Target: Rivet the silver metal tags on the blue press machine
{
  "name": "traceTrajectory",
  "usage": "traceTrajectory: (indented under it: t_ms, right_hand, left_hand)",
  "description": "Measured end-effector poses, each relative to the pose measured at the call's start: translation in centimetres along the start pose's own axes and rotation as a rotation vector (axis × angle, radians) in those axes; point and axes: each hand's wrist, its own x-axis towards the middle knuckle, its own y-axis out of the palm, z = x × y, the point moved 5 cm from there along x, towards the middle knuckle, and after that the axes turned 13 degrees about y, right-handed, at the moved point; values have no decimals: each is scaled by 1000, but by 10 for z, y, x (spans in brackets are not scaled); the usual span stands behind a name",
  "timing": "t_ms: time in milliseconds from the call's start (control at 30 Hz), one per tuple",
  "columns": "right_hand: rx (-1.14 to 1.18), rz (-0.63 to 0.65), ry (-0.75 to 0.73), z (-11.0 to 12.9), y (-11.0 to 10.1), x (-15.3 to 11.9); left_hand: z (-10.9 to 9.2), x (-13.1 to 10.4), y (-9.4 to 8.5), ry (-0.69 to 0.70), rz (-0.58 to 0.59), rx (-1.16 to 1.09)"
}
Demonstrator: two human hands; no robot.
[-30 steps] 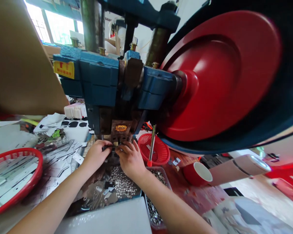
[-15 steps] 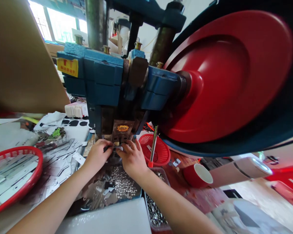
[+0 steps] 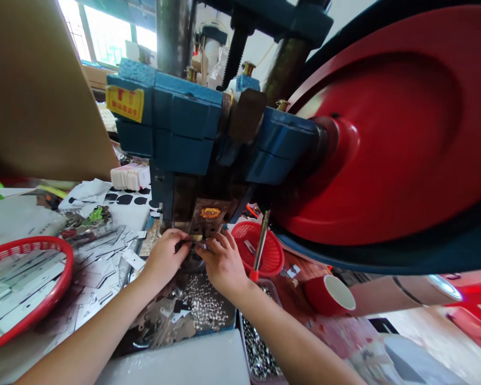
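My left hand (image 3: pixel 169 258) is closed in a pinch, with a small dark flat piece (image 3: pixel 180 245) showing between thumb and fingers. Close beside it, my right hand (image 3: pixel 224 263) has its fingers bent and pressed together; what they grip is mostly hidden. Both hands work at the foot of a blue press (image 3: pixel 186 125), just below its metal ram (image 3: pixel 209 214). Under my wrists, a tray holds many tiny shiny metal parts (image 3: pixel 208 307) and flat metal pieces (image 3: pixel 156 321).
A red flywheel (image 3: pixel 404 133) fills the right. At left stands a red basket (image 3: pixel 66 267) of flat pale strips, beside loose strips (image 3: pixel 100 267). A second red basket (image 3: pixel 274 251), a lever (image 3: pixel 261 240), a bin of metal parts (image 3: pixel 260 347) and a red cup (image 3: pixel 320 294) are at right.
My view has shifted, so the press and flywheel appear farther right and larger. My two hands have come slightly closer together below the ram, still with fingers closed.
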Motion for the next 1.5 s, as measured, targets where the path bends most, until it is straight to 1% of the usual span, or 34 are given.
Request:
traceTrajectory:
  t_ms: [133,300,400,467,600,733,800,933,1000,1100,1233,1400,1467,1500]
  right_hand:
    - [-18,3,0,1,-2,4]
    - [166,14,76,-8,4,11]
    - [256,-2,71,-11,5,9]
    - [240,13,61,-10,5,7]
    - [120,51,35,-7,1,3]
    - [46,40,-13,-3,-2,3]
    - [63,43,-14,-2,-1,5]
    - [194,62,56,-8,4,9]
    - [225,55,54,-11,5,9]
    - [204,47,11,-10,4,7]
    - [107,27,-40,-6,0,4]
    - [-24,-11,-39,4,-2,6]
    - [12,-15,-18,6,-1,8]
    - [67,-19,-7,4,0,9]
  left_hand:
    - [6,2,4,-14,23,-43]
    - [9,5,5,-28,28,-55]
    - [8,3,4,-28,17,-54]
    - [7,2,3,-27,13,-56]
    - [6,2,2,-29,10,-60]
    - [7,2,4,-13,17,-71]
    - [8,2,6,-4,23,-77]
    - [9,3,7,-8,23,-82]
    - [9,3,6,-11,19,-85]
    - [9,2,4,-7,17,-95]
    - [10,2,5,-6,16,-115]
    - [13,4,9,-16,19,-138]
    - [13,5,9,-25,18,-143]
    - [12,5,9,-30,16,-144]
